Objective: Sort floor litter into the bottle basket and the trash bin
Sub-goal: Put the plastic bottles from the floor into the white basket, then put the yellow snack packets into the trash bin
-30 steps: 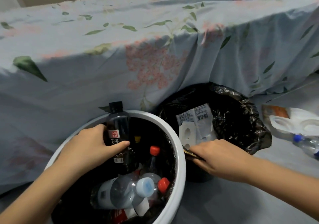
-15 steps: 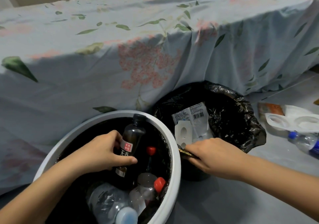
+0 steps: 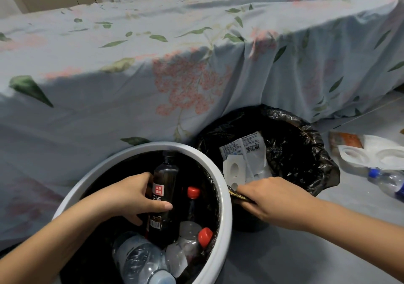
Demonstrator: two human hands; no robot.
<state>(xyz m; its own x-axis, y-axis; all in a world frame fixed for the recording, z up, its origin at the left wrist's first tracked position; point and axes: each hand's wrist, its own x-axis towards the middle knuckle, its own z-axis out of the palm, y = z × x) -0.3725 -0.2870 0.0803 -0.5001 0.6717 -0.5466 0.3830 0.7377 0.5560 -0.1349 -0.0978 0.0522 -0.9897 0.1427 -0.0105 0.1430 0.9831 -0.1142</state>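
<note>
My left hand (image 3: 133, 196) grips a dark bottle with a black cap (image 3: 164, 196) and holds it inside the white round bottle basket (image 3: 223, 198), among several clear and red-capped bottles. My right hand (image 3: 271, 198) pinches a dark, gold-edged wrapper (image 3: 237, 194) between the basket's right rim and the trash bin. The trash bin (image 3: 306, 152), lined with a black bag, stands just behind that hand and holds white packaging with a barcode (image 3: 244, 154).
A bed with a pale floral sheet (image 3: 175, 65) rises right behind both containers. On the grey floor at the right lie a white moulded tray (image 3: 376, 157), an orange packet (image 3: 347, 139) and a clear blue-capped bottle (image 3: 387, 178).
My left hand has lowered the dark bottle from above the rim down into the basket and tilted it. The right hand has kept its place with the wrapper.
</note>
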